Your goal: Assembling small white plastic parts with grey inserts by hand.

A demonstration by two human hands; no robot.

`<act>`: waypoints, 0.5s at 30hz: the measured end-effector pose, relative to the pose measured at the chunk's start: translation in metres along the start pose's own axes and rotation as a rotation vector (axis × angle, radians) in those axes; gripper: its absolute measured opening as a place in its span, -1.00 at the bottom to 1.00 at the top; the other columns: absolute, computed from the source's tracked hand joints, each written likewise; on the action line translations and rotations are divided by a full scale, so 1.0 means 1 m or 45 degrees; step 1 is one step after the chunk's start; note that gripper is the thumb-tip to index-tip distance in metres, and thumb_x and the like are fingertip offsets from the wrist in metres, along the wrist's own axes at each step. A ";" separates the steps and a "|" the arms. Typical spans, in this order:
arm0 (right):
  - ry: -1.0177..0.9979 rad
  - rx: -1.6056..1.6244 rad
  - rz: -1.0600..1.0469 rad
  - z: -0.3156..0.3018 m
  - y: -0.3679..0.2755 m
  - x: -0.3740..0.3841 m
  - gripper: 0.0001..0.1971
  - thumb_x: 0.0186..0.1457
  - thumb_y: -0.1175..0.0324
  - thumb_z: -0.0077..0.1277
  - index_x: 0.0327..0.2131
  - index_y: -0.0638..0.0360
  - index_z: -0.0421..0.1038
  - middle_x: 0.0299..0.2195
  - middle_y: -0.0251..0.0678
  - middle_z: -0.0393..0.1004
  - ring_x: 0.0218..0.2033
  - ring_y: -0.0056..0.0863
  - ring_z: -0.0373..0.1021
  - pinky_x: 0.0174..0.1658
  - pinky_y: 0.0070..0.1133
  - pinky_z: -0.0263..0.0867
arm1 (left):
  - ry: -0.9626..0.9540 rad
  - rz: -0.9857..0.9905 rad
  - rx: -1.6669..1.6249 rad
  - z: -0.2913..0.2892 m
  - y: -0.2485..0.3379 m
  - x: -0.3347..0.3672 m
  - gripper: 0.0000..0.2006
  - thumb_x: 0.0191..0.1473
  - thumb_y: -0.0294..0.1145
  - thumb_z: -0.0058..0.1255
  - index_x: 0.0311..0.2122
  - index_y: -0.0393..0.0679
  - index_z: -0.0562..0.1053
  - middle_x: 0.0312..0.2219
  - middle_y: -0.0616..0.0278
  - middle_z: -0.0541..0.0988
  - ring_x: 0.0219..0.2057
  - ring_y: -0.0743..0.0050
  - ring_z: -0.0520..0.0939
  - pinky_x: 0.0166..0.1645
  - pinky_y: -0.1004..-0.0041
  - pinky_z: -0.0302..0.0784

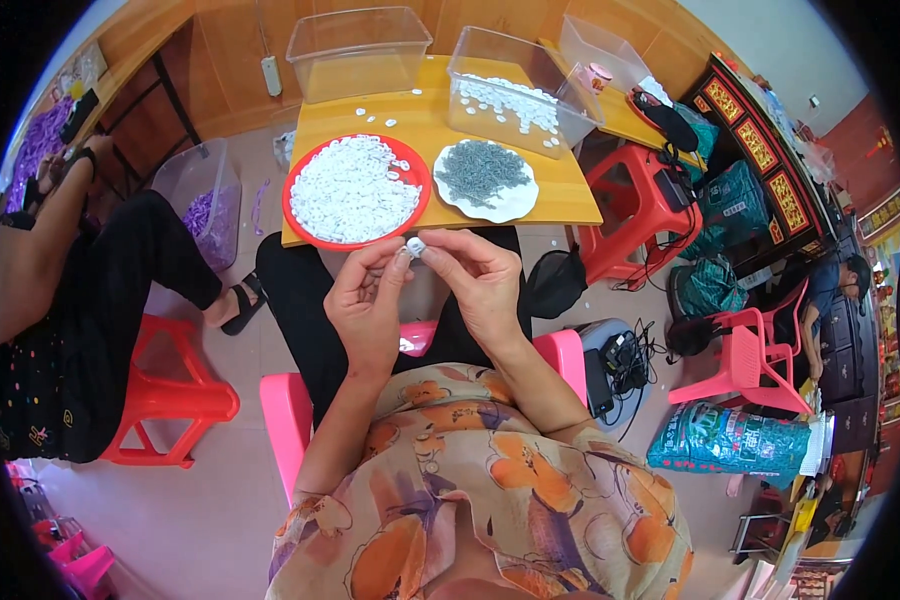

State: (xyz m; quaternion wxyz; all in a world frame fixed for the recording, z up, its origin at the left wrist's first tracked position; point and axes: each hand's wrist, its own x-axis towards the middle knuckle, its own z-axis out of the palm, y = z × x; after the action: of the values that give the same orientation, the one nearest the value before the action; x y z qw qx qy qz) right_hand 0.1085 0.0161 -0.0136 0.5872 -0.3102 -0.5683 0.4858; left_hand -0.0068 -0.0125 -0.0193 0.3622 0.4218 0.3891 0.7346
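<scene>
Between the fingertips of both my hands, just past the table's near edge, is a small white plastic piece (416, 246). My left hand (363, 305) pinches it from one side with thumb and forefinger. From the other side my right hand (483, 290) grips it the same way, fingers curled. Right beyond them a red round tray (288, 205) holds a heap of small white plastic pieces (355, 190). To its right stands a white scalloped plate (505, 212) with a pile of tiny dark grey parts (480, 172), too small to tell apart.
The yellow wooden table (560, 200) also bears a clear bin (360, 60) and another clear bin (470, 110) with white pieces. At left a person sits by purple items (40, 145). A red stool (630, 215) and tangled cables (630, 360) lie to the right.
</scene>
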 end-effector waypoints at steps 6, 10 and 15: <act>-0.006 0.016 -0.018 0.000 -0.002 0.000 -0.80 -0.05 0.60 0.03 -0.27 0.35 0.44 -0.35 -0.28 0.48 -0.34 -0.66 0.39 -0.23 -0.75 0.30 | -0.044 -0.031 0.000 -0.002 -0.002 0.001 -0.88 -0.02 -0.60 0.00 -0.31 -0.32 0.43 -0.49 0.29 0.52 -0.51 0.75 0.49 -0.40 0.76 0.40; -0.059 0.064 0.028 -0.002 -0.016 0.001 -0.81 -0.05 0.61 0.03 -0.27 0.37 0.43 -0.37 -0.29 0.48 -0.34 -0.66 0.39 -0.24 -0.75 0.30 | -0.059 -0.037 -0.005 -0.002 -0.001 -0.002 -0.89 -0.02 -0.59 0.01 -0.32 -0.31 0.43 -0.50 0.29 0.52 -0.52 0.76 0.49 -0.41 0.75 0.40; -0.160 0.207 0.147 -0.009 -0.029 0.003 -0.75 -0.05 0.59 0.04 -0.23 0.38 0.37 -0.41 -0.28 0.48 -0.36 -0.66 0.40 -0.26 -0.75 0.30 | -0.147 -0.061 -0.072 -0.002 0.000 -0.001 -0.88 -0.04 -0.58 0.03 -0.32 -0.30 0.43 -0.52 0.31 0.52 -0.53 0.76 0.49 -0.43 0.76 0.39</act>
State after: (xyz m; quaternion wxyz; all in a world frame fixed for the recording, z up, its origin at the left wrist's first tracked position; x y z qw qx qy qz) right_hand 0.1234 0.0114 0.0125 0.5448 -0.2628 -0.5439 0.5816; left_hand -0.0086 -0.0141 -0.0202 0.4131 0.4436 0.3565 0.7109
